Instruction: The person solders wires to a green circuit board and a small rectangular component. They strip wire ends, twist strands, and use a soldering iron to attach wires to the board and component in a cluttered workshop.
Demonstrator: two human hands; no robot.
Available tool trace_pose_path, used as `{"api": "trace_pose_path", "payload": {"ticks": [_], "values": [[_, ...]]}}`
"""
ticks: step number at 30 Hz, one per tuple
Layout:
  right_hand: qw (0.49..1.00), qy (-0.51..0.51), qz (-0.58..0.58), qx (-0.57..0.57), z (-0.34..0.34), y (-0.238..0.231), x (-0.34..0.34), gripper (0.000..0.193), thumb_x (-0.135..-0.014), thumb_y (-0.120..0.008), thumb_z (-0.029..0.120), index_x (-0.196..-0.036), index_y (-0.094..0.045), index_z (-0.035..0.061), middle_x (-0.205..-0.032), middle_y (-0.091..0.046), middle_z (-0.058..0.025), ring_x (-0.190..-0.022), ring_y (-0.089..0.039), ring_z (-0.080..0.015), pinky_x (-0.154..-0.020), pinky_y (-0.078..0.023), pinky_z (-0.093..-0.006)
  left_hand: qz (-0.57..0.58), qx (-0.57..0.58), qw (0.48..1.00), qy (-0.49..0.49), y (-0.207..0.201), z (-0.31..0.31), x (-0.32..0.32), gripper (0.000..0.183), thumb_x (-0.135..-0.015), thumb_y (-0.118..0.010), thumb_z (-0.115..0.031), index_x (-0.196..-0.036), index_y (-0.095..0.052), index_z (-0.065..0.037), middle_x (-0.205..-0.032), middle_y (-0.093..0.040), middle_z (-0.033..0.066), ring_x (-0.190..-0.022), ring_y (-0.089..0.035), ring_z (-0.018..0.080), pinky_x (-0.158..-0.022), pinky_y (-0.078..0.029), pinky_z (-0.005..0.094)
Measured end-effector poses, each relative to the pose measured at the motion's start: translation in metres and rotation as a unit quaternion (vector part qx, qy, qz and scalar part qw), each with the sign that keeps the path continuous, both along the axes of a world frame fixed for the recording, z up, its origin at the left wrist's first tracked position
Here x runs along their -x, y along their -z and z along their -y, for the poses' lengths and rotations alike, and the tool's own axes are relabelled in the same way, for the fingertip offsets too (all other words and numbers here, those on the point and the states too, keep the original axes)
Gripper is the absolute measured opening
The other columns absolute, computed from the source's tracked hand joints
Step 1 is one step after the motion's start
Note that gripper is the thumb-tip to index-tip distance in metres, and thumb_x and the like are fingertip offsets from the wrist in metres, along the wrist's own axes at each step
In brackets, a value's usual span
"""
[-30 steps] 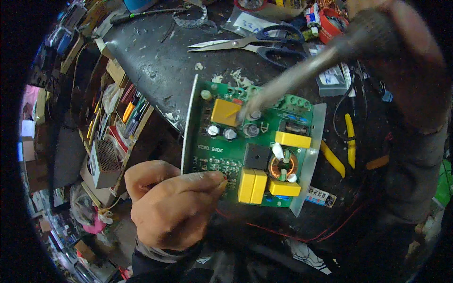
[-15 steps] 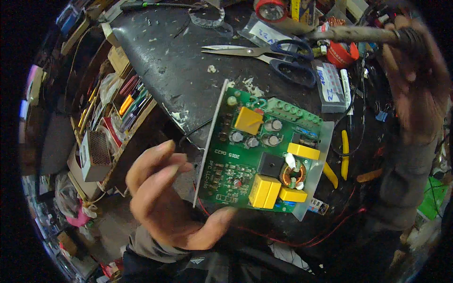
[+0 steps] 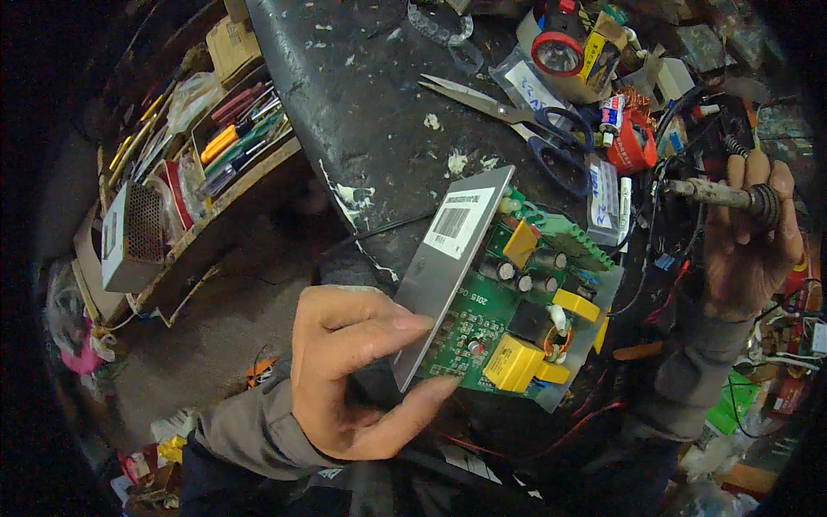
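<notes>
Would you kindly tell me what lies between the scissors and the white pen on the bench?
In the head view, a grey packet with a white label lies between the scissors and the white pen.

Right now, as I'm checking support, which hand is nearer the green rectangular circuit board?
Left hand, at the grey metal plate on the board's left edge; the right hand is apart, to its right, holding a rod-shaped tool.

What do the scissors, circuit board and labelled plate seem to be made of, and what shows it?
Scissors: probably steel blades, smooth and grey; the thick, dark blue handle loops look like plastic.
Circuit board: likely resin laminate, judging by its flat, green-coated sheet.
Labelled plate: seemingly metal, perhaps aluminium, from its dull, even grey.
</notes>
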State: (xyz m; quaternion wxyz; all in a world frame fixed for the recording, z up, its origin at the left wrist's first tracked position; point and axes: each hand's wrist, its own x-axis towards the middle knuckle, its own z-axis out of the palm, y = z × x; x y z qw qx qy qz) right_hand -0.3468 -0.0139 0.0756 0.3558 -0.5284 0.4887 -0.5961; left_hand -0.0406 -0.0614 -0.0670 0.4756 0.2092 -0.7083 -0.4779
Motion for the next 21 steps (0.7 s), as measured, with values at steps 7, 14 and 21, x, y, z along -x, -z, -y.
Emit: {"api": "trace_pose_path", "payload": {"ticks": [7,14,21], "values": [[1.000,-0.010,0.003,0.011,0.0004,0.0032,0.0074,0.025,-0.091,-0.060,0.028,-0.096,-0.046,0.0069,-0.082,-0.039,-0.0039,-0.070,-0.035,-0.0115,-0.048,-0.036,-0.0170,-0.007,-0.025,1.000,0.002,-0.0010,-0.0026,-0.0017,0.052,-0.064,-0.084,-0.004,-0.111,-0.060,-0.003,-0.101,-0.057,0.0128,-0.087,-0.055,0.0222,-0.074,-0.042,0.0302],[1.000,-0.014,0.004,0.018,-0.0004,0.0016,0.0033,0.028,-0.089,-0.064,0.029,-0.100,-0.050,0.0073,-0.082,-0.038,-0.0045,-0.074,-0.035,-0.0137,-0.049,-0.038,-0.0174,-0.009,-0.005,1.000,0.004,0.0034,-0.0020,-0.0047,0.051,-0.065,-0.084,-0.007,-0.110,-0.060,-0.003,-0.100,-0.058,0.0122,-0.086,-0.055,0.0224,-0.073,-0.042,0.0312],[1.000,-0.009,-0.001,0.010,-0.0008,-0.0002,0.0009,0.027,-0.089,-0.063,0.027,-0.093,-0.045,0.0083,-0.082,-0.038,-0.0044,-0.074,-0.036,-0.0143,-0.053,-0.039,-0.0202,-0.013,0.004,1.000,-0.007,0.0049,-0.0037,-0.0032,0.052,-0.063,-0.084,-0.007,-0.109,-0.059,-0.003,-0.100,-0.057,0.0128,-0.084,-0.054,0.0221,-0.072,-0.042,0.0319]]}}
